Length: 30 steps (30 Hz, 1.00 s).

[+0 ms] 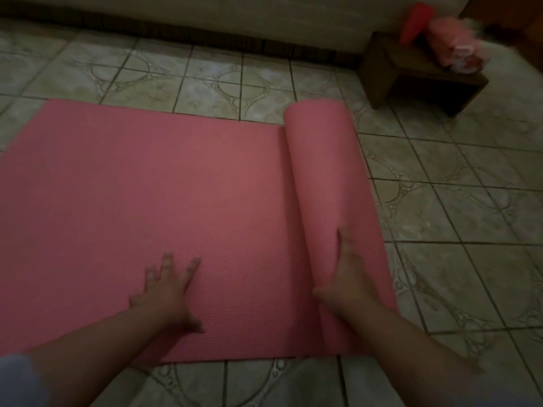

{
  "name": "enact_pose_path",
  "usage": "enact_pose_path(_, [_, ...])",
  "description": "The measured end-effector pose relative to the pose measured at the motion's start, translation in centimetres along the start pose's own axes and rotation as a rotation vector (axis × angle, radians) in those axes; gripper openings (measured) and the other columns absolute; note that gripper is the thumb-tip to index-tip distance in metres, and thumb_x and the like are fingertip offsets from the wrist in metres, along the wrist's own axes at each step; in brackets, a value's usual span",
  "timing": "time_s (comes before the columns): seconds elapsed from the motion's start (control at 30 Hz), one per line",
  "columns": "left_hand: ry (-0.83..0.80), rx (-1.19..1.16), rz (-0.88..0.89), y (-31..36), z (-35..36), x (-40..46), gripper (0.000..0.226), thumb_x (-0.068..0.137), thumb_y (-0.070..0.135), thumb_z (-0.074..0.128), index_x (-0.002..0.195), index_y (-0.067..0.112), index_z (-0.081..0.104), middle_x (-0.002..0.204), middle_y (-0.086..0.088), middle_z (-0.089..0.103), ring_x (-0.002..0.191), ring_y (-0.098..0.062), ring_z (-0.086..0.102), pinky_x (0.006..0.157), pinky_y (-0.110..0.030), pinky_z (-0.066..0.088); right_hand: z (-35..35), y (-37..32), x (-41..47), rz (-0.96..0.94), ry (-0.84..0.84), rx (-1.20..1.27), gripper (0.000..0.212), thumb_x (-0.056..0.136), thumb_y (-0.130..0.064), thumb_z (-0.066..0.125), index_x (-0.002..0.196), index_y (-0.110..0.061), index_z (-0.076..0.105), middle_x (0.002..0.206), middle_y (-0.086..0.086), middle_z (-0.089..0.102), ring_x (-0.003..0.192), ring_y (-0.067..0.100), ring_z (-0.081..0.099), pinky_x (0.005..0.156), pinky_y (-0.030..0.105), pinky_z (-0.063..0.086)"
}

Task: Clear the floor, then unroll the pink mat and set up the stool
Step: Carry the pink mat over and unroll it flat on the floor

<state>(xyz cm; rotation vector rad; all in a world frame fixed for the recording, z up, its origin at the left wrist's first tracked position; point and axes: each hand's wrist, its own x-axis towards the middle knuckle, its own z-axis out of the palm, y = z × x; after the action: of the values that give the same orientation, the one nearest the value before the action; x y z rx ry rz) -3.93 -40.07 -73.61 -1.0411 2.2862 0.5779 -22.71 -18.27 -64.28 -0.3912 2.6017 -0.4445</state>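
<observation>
The pink mat (147, 201) lies partly unrolled on the tiled floor, flat on the left, with a thick roll (326, 177) still wound at its right end. My left hand (167, 286) rests flat on the unrolled part, fingers spread, near the front edge. My right hand (346, 274) lies palm-down against the near end of the roll, fingers pointing away from me. A low dark wooden stool (411, 77) stands at the back right, off the mat.
On the stool sit a red object (415, 23) and a pink fluffy bundle (454, 45). A pale sofa or bed base (235, 22) runs along the back. Patterned floor tiles (470, 201) extend to the right of the roll.
</observation>
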Motion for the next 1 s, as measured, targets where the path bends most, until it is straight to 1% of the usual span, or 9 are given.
enact_pose_path(0.27, [0.046,-0.023,-0.056,-7.1,-0.9,-0.3,0.154,0.034,0.064,0.085,0.146,0.031,-0.015,0.156,-0.016,-0.022,0.144,-0.045,-0.007,0.118,-0.049,0.015,0.6,-2.5,-1.0,-0.081,-0.039,0.200,0.128,0.059,-0.019,0.083,0.142,-0.045,-0.011,0.139,0.010,0.043,0.117,0.032,0.054,0.096,0.036,0.046])
enact_pose_path(0.4, [0.001,0.040,-0.074,-6.9,-1.0,-0.2,0.155,0.035,0.070,0.081,0.145,0.030,-0.021,0.154,-0.017,-0.027,0.144,-0.043,-0.012,0.117,-0.054,0.017,-2.8,1.2,0.0,-0.024,-0.032,0.181,0.131,0.051,-0.022,0.088,0.146,-0.038,-0.001,0.141,0.012,0.040,0.119,0.030,0.050,0.100,0.039,0.044])
enact_pose_path(0.5, [-0.005,0.135,-0.135,-5.9,-1.2,-0.3,0.157,0.028,0.083,0.069,0.145,0.031,-0.024,0.156,-0.018,-0.023,0.145,-0.041,-0.007,0.114,-0.058,0.021,-6.0,4.8,1.2,0.143,0.022,0.199,0.131,0.046,-0.019,0.091,0.147,-0.032,0.008,0.142,0.017,0.040,0.121,0.034,0.047,0.101,0.042,0.043])
enact_pose_path(0.6, [0.018,0.136,-0.060,-3.5,-1.0,-0.1,0.153,0.023,0.098,0.046,0.145,0.035,-0.021,0.157,-0.014,-0.021,0.146,-0.038,-0.009,0.113,-0.060,0.014,-7.7,6.4,2.8,0.166,0.257,0.113,0.107,0.056,-0.029,0.084,0.145,-0.025,0.024,0.142,0.021,0.040,0.126,0.037,0.043,0.103,0.046,0.038])
enact_pose_path(0.67, [0.055,0.135,0.066,-1.1,-0.6,0.2,0.139,0.036,0.099,0.040,0.146,0.036,-0.017,0.157,-0.010,-0.023,0.146,-0.036,-0.012,0.114,-0.060,0.008,-7.1,6.3,3.1,0.143,0.215,0.122,0.097,0.061,-0.037,0.081,0.143,-0.020,0.032,0.144,0.020,0.039,0.130,0.036,0.041,0.107,0.046,0.036])
enact_pose_path(0.73, [0.069,0.129,0.139,1.4,-0.3,0.4,0.128,0.050,0.093,0.044,0.147,0.034,-0.014,0.158,-0.009,-0.022,0.146,-0.034,-0.012,0.115,-0.059,0.008,-5.4,6.3,2.9,0.183,0.090,0.062,0.115,0.056,-0.049,0.083,0.148,-0.022,0.020,0.153,0.020,0.023,0.140,0.035,0.026,0.112,0.051,0.029])
enact_pose_path(0.83, [-0.013,0.112,0.102,3.7,-0.1,0.4,0.129,0.050,0.086,0.057,0.145,0.039,-0.017,0.156,-0.006,-0.028,0.145,-0.036,-0.014,0.112,-0.063,0.014,-3.3,6.7,2.0,0.281,0.028,-0.070,0.140,0.043,-0.063,0.083,0.147,-0.037,-0.007,0.158,0.017,-0.006,0.146,0.034,0.001,0.112,0.061,0.018])
enact_pose_path(0.9, [-0.057,0.127,0.044,3.7,0.2,0.1,0.137,0.046,0.080,0.068,0.142,0.043,-0.023,0.154,-0.005,-0.034,0.145,-0.038,-0.015,0.109,-0.065,0.020,-2.8,6.7,1.8,0.308,0.045,-0.171,0.144,0.041,-0.062,0.084,0.145,-0.040,-0.013,0.158,0.015,-0.007,0.145,0.035,0.003,0.109,0.062,0.022])
enact_pose_path(1.0, [-0.035,0.123,0.023,3.4,0.4,-0.2,0.140,0.047,0.073,0.074,0.141,0.044,-0.024,0.153,-0.005,-0.035,0.144,-0.040,-0.014,0.108,-0.064,0.022,-2.0,5.6,1.7,0.296,0.119,-0.219,0.135,0.049,-0.049,0.086,0.144,-0.039,-0.008,0.153,0.017,0.016,0.138,0.038,0.026,0.103,0.056,0.034])
